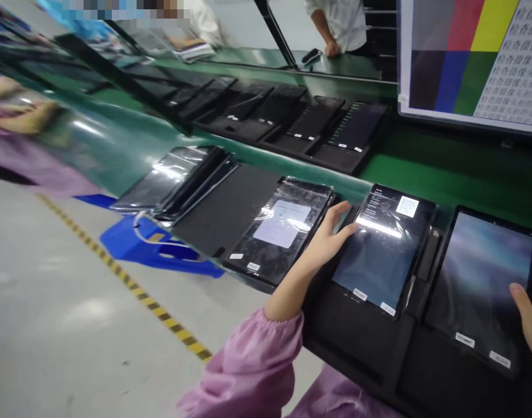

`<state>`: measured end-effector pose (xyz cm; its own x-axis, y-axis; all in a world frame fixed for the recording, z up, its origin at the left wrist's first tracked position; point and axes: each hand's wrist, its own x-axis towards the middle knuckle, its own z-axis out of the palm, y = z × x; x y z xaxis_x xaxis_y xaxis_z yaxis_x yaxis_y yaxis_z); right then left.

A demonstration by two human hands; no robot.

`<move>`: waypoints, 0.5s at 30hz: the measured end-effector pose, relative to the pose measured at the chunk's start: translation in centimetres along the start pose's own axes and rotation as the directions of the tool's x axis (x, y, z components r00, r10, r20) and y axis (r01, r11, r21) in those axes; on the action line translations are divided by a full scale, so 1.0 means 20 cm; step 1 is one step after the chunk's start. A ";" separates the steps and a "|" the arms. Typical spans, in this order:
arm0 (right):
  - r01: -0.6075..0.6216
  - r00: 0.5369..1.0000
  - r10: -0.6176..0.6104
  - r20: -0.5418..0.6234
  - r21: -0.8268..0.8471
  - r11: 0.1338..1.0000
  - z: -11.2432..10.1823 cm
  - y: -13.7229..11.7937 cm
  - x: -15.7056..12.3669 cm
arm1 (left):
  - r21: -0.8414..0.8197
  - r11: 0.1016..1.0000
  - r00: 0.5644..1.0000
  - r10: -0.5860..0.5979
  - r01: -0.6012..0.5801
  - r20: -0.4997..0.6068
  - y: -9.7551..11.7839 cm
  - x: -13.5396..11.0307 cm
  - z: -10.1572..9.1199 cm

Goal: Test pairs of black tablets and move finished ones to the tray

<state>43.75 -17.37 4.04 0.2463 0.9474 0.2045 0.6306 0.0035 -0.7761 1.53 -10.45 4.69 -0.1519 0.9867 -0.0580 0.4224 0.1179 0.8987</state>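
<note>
My left hand is open, its thumb and fingers spread. The thumb tip meets the left edge of a film-covered tablet that shows lines of text and a QR code. Right of it, a second tablet with a bluish, glossy screen lies in the black tray. Only part of my right hand is in the picture; its thumb is stretched over that tablet's right edge, apart from a fingertip above. Left of my left hand lies another tablet with a pale box on its screen.
Wrapped tablets are stacked at the bench's left part, by a blue plastic stool. More tablets sit in trays on the green line behind. A colour test chart stands upper right. Other people are nearby, one in a pink sleeve.
</note>
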 end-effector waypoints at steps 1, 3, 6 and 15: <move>0.005 1.000 -0.004 0.014 -0.009 1.000 0.00 0.01 0.01 | -0.010 1.000 1.000 -0.021 0.021 0.020 -0.01 -0.02 0.00; 0.005 1.000 -0.005 0.025 -0.020 1.000 -0.01 0.02 0.02 | 0.001 0.999 0.998 -0.040 0.040 0.042 -0.02 -0.04 0.00; 0.006 1.000 -0.005 0.027 -0.022 1.000 -0.01 0.01 0.02 | 0.032 0.999 0.998 -0.032 0.030 0.052 -0.02 -0.05 0.00; 0.072 0.978 -0.041 0.206 -0.144 0.987 -0.05 0.01 -0.02 | 0.079 0.997 0.993 -0.024 0.015 0.119 0.01 -0.06 -0.03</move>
<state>44.58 -18.10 4.46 0.0633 0.9920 0.1092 0.7459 0.0256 -0.6656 1.32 -11.70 5.26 -0.0545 0.9899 -0.1310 0.4897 0.1408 0.8605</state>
